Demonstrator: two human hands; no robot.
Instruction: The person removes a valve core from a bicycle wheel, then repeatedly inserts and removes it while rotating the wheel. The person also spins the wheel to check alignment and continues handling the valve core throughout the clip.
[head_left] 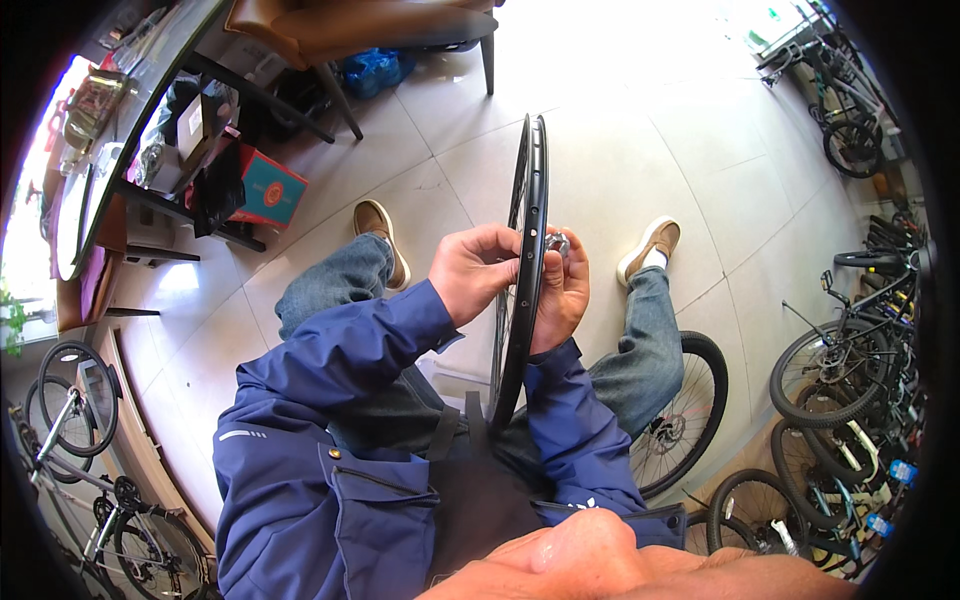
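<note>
Floor [760, 215]: pale tiles were seen, with bicycles [840, 372] crowded along the right.
Wheel [539, 200]: was stood on edge between the legs [640, 345].
Left hand [470, 270]: thumb and fingers were drawn together at the wheel; what was pinched could not be told.
Right hand [562, 305]: a silver piece [558, 243] was pinched beside the wheel.
Handling: steady support and a square, light grip were judged best.

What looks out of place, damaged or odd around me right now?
Nothing looks spilled or plainly damaged. The one oddity is the black wheel rim standing upright between your left hand and right hand: it seems to have no tire, unlike the wheel beside your right leg.
</note>
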